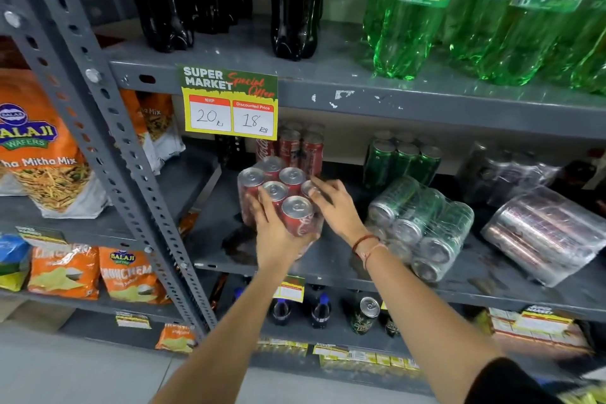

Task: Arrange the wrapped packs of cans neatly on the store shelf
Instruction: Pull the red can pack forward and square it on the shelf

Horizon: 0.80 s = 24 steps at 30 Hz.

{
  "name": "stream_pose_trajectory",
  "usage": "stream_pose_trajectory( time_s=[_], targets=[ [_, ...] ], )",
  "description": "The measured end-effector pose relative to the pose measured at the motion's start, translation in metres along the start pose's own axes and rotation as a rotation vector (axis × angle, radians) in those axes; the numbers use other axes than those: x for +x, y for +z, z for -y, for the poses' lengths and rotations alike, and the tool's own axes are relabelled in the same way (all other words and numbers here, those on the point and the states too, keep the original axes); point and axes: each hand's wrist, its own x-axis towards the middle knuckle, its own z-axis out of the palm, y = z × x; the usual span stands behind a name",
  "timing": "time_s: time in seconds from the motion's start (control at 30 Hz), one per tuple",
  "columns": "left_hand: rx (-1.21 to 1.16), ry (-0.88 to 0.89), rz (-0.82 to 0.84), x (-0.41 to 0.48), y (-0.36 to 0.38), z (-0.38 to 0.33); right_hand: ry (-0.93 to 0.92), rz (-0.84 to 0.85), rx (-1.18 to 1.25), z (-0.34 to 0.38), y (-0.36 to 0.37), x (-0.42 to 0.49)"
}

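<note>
Both hands on the red can pack (282,197)

Left hand (278,233) cups its front; right hand (334,203) presses fingers on its right side, on the grey shelf (344,269).

I see a supermarket aisle: grey metal shelving (360,93) stocked with soda bottles (295,3), a "Special Offer" price tag (229,102) centre frame.

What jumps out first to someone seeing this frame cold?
Both hands at centre: the left hand grips the front of a wrapped red can pack on the middle shelf, the right hand rests fingers on its far top edge. Next, the yellow-green price sign hanging from the shelf edge above, and two wrapped packs lying tipped over to the right: green cans and silver cans.
</note>
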Motion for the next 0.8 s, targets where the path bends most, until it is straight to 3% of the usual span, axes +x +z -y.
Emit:
stream_pose_trajectory(
  time_s=[0.13,0.2,0.33,0.4,0.47,0.6,0.7,0.8],
  targets=[
    [0.019,0.102,0.259,0.036,-0.045,0.015,-0.024,-0.173,-0.017,0.012,0.018,-0.038],
    [0.14,0.164,0.418,0.056,-0.068,0.017,-0.022,-0.224,-0.075,0.025,0.036,-0.054],
    [0.465,0.256,0.574,0.085,-0.1,0.011,-0.022,-0.164,-0.138,0.053,0.072,-0.074],
    [0.597,0.29,0.53,0.084,-0.102,0.009,-0.036,-0.117,-0.131,0.058,0.074,-0.074],
    [0.633,0.218,0.442,0.071,-0.096,0.009,-0.051,-0.115,-0.087,0.055,0.059,-0.066],
    [0.174,-0.148,0.308,0.024,-0.062,-0.002,-0.049,-0.109,-0.097,0.038,0.016,-0.022],
    [-0.076,-0.216,0.106,0.004,-0.029,-0.012,-0.032,0.088,-0.211,0.034,-0.002,0.025],
    [-0.111,-0.206,-0.025,0.003,-0.017,-0.014,-0.01,0.32,-0.301,0.029,-0.002,0.054]
  ],
)
